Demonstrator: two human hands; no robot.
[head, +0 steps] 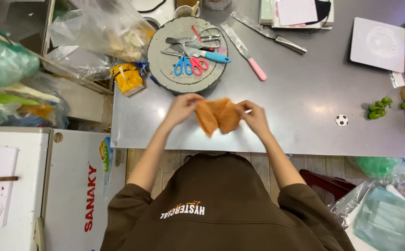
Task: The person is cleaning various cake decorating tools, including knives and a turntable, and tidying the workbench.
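Both of my hands hold a crumpled orange cloth (217, 115) just above the near part of a steel table (304, 97). My left hand (182, 107) grips the cloth's left end and my right hand (254, 116) grips its right end. The cloth hangs in folds between them.
A round grey stand (165, 74) behind the cloth carries scissors and small tools. Two knives (249, 52) lie to its right, then a white square board (378, 44). Small green pieces (379, 108) and a tiny ball-patterned disc (342, 120) sit at right. Plastic bags (104, 28) crowd the left; a white chest (72, 186) stands below.
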